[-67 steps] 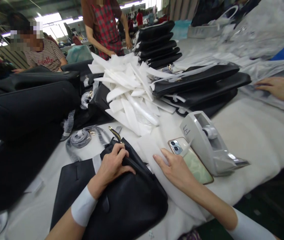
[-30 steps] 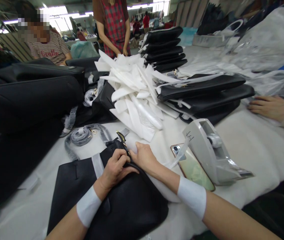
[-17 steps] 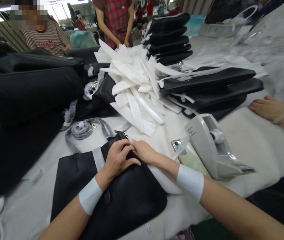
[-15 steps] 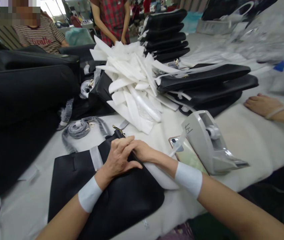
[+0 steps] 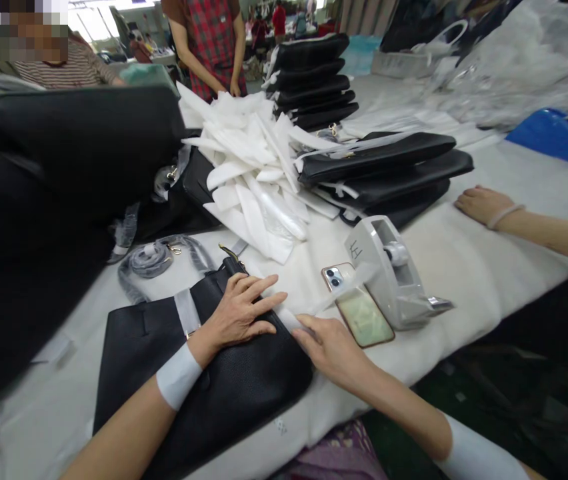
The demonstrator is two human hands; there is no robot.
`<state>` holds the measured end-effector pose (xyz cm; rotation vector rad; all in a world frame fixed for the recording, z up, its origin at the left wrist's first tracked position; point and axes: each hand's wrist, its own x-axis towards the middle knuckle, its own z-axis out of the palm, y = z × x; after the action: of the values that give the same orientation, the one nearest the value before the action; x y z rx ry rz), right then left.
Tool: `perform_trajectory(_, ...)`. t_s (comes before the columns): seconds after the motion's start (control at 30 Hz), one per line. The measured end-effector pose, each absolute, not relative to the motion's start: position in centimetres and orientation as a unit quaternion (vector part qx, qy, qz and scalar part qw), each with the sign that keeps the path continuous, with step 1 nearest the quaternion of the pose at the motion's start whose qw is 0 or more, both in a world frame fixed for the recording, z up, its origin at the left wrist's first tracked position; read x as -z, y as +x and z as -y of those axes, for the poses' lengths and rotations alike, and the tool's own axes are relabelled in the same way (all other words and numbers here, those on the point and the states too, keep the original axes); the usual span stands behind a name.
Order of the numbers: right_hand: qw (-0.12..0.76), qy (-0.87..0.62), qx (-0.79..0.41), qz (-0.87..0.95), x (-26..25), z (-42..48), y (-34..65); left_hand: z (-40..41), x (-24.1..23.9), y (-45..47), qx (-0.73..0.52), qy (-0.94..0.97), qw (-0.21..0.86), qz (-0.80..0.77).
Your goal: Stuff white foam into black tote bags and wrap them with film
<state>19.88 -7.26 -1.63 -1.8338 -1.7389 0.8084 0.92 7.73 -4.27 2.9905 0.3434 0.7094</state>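
A black handbag (image 5: 214, 393) lies flat in front of me, a pale wrapped band across it and its zip end (image 5: 230, 253) sticking up at the top. My left hand (image 5: 239, 308) rests on the bag near its right edge, fingers spread, gripping nothing. Just off that edge, my right hand (image 5: 331, 350) pinches a white piece of soft sheet (image 5: 290, 320), probably foam, between thumb and fingers. Its other end runs toward my left fingertips; whether it reaches inside the bag is hidden. A coiled, plastic-wrapped strap (image 5: 151, 259) with a gold clip lies above the bag.
Right of my hands are a phone (image 5: 367, 317) and a grey tape dispenser (image 5: 389, 273). White foam pieces (image 5: 259, 160) are heaped ahead, between black bags (image 5: 84, 133) and stacked bags (image 5: 384, 160). Another person's hand (image 5: 487, 205) rests at right, near a blue dustpan-like object (image 5: 554, 135).
My right hand has moved from beside my left hand toward the right and nearer me, now pinching the white sheet. My left hand's fingers have spread over the bag. The view has shifted rightward.
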Motion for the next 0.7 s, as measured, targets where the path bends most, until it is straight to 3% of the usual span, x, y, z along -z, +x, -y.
perform_trajectory(0.33, 0.313, -0.633, -0.327, 0.628, 3.4, 4.4, 18.1, -7.4, 4.4, 1.2, -0.22, 0.966, 0.101, -0.089)
perform_trajectory(0.5, 0.274, -0.57, -0.375, 0.677, 2.7, 6.2, 19.9, -7.2, 4.0, 1.5, -0.179, 0.973, 0.112, -0.096)
perform_trajectory(0.7, 0.22, -0.62, -0.331, 0.677, 2.1, 7.0, 21.0, -7.1, 4.1, 1.6, -0.181, 0.973, 0.1, -0.107)
